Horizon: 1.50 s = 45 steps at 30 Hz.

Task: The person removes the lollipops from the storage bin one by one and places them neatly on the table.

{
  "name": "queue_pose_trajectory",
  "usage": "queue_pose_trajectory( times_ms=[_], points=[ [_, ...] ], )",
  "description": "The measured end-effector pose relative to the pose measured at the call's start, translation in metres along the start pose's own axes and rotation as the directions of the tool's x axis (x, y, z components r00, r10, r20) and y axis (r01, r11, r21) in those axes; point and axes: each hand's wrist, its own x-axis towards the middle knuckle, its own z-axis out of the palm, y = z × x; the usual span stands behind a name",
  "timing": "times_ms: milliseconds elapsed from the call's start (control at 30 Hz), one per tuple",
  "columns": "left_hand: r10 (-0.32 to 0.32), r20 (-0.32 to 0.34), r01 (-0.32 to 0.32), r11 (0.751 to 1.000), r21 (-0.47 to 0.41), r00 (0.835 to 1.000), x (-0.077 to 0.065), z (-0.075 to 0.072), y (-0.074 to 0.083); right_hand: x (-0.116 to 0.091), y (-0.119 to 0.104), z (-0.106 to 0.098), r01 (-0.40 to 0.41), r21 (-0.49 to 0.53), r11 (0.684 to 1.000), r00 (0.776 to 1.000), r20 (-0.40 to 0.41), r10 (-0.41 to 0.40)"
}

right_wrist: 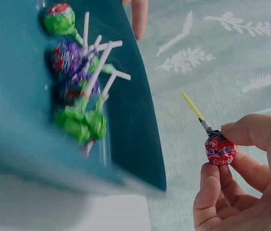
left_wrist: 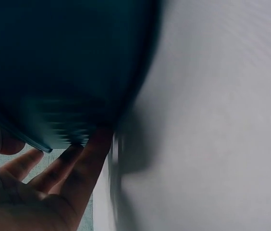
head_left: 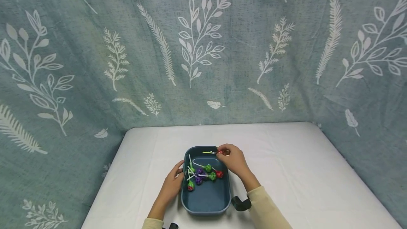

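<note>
My right hand pinches a red-wrapped lollipop by its candy head, between thumb and fingers. The lollipop's yellow stick points left, over the far end of the blue tray in the head view. My left hand is at the tray's left side. In the left wrist view, its fingers lie extended against the tray's outer wall. Inside the tray, several lollipops with white sticks lie in a loose cluster: green, purple and red ones. A green-and-red one lies nearest the left wall.
The tray stands on a white-covered table, around the middle of its near part. Behind the table hangs a blue-green curtain with white leaf prints. A dark wrist device sits beside my right sleeve, near the tray's near right corner.
</note>
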Motion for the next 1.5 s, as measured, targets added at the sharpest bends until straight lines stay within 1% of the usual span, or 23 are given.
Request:
queue_pose_trajectory(
  times_ms=[133, 433, 633, 800, 1033, 1200, 1333, 1500],
  points=[
    [0.011, 0.0, -0.011, 1.0, 0.001, 1.0, -0.002, 0.0, -0.001, -0.006, 0.013, -0.009, -0.015, -0.007, 1.0, 0.999, -0.033, 0.015],
    [0.006, -0.006, -0.006, 1.0, -0.002, 1.0, -0.002, -0.001, 0.002, -0.017, 0.038, -0.029, -0.046, -0.013, 0.999, 0.995, -0.088, 0.045],
    [0.01, -0.013, -0.011, 1.0, -0.012, 1.0, -0.003, 0.0, 0.003, -0.022, 0.057, -0.039, -0.094, -0.042, 0.995, 0.989, -0.122, 0.088],
    [-0.015, -0.01, 0.015, 1.0, -0.011, 1.0, -0.007, -0.002, -0.002, -0.025, 0.071, -0.042, -0.154, -0.065, 0.986, 0.982, -0.121, 0.145],
    [-0.007, 0.001, 0.007, 1.0, -0.016, 1.0, -0.007, 0.0, -0.004, -0.026, 0.088, -0.048, -0.22, -0.124, 0.967, 0.972, -0.114, 0.207],
    [0.0, 0.005, 0.0, 1.0, -0.02, 1.0, -0.006, 0.001, -0.004, -0.025, 0.096, -0.049, -0.232, -0.172, 0.957, 0.971, -0.101, 0.217],
    [0.006, 0.011, -0.006, 1.0, -0.03, 1.0, -0.005, 0.003, -0.003, -0.024, 0.1, -0.05, -0.22, -0.208, 0.953, 0.975, -0.085, 0.207],
    [0.011, 0.0, -0.011, 1.0, -0.024, 1.0, -0.005, 0.003, 0.0, -0.021, 0.105, -0.046, -0.224, -0.214, 0.951, 0.975, -0.048, 0.219]
  ],
)
